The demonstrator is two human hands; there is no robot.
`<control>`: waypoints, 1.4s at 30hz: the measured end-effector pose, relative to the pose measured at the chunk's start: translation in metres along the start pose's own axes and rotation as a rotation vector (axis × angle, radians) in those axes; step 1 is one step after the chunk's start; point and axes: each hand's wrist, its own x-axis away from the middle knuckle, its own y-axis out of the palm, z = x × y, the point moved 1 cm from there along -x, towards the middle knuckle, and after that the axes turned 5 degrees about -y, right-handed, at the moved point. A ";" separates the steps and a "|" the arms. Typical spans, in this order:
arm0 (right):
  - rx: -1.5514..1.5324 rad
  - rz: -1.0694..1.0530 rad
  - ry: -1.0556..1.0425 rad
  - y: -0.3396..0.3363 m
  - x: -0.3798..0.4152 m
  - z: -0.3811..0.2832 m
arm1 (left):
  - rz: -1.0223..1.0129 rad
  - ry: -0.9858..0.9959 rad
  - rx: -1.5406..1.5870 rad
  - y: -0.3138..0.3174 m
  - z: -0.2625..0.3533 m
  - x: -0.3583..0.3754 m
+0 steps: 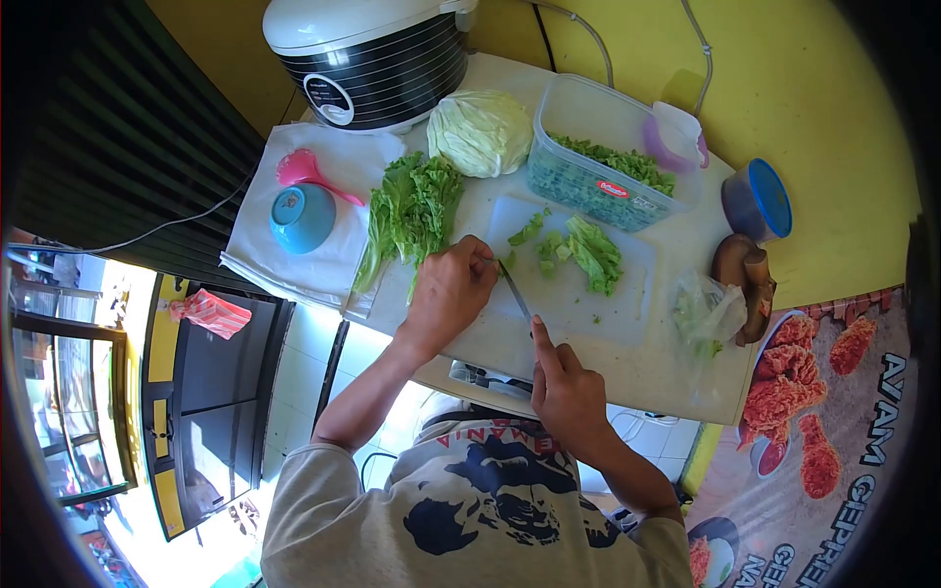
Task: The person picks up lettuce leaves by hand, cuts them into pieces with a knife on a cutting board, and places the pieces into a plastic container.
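Observation:
My right hand (569, 392) grips a knife (514, 290), its index finger stretched along the top of the blade. The blade points up and left over a white cutting board (627, 318). At the blade's tip is my left hand (451, 294), fingers curled in a pinch; what they hold is hidden. A small green scrap shows beside the tip. On the board lie a lettuce leaf (594, 257) and several cut pieces. A bunch of leafy lettuce (410, 211) rests left of the board, just beyond my left hand.
Behind the board stand a clear plastic container (598, 186) of chopped greens and a cabbage (480, 132). A rice cooker (372, 69) is at the back left. A blue bowl (303, 218) and pink ladle (304, 169) sit on white cloth. Right are a plastic bag (704, 314) and blue-lidded tub (757, 201).

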 end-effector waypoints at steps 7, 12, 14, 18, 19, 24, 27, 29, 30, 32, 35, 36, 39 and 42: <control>0.024 0.002 -0.013 0.007 -0.022 0.002 | -0.025 -0.002 0.000 0.000 -0.001 -0.001; 0.030 0.003 -0.012 -0.002 -0.013 0.005 | -0.056 -0.003 -0.024 -0.010 0.003 0.002; 0.027 0.036 -0.028 -0.004 -0.010 0.009 | -0.057 0.032 0.006 -0.011 -0.001 0.003; 0.023 0.166 -0.023 -0.008 -0.011 0.019 | -0.046 0.097 0.043 -0.009 0.007 -0.003; 0.017 0.202 -0.006 -0.011 -0.013 0.023 | -0.029 0.134 0.037 -0.006 0.008 -0.006; 0.126 0.127 0.098 -0.018 -0.014 0.037 | -0.045 0.216 -0.026 0.000 0.012 -0.023; 0.094 0.103 0.086 -0.021 -0.010 0.030 | -0.045 0.223 -0.173 0.002 0.017 -0.032; 0.069 0.124 0.100 -0.023 -0.007 0.030 | -0.075 0.266 -0.226 0.006 0.020 -0.033; 0.064 0.146 0.119 -0.023 -0.006 0.032 | -0.087 0.286 -0.252 0.007 0.022 -0.034; 0.064 0.155 0.137 -0.024 -0.006 0.036 | -0.164 0.254 -0.255 0.012 0.028 -0.033; 0.051 0.131 0.134 -0.024 -0.004 0.037 | -0.226 0.250 -0.263 0.022 0.035 -0.034; 0.030 0.128 0.121 -0.025 -0.003 0.034 | -0.238 0.254 -0.268 0.025 0.035 -0.035; 0.001 0.163 0.125 -0.027 -0.001 0.033 | -0.196 0.292 -0.287 0.031 0.034 -0.034; -0.020 0.204 0.150 -0.027 0.001 0.037 | -0.195 0.339 -0.202 0.033 0.027 -0.038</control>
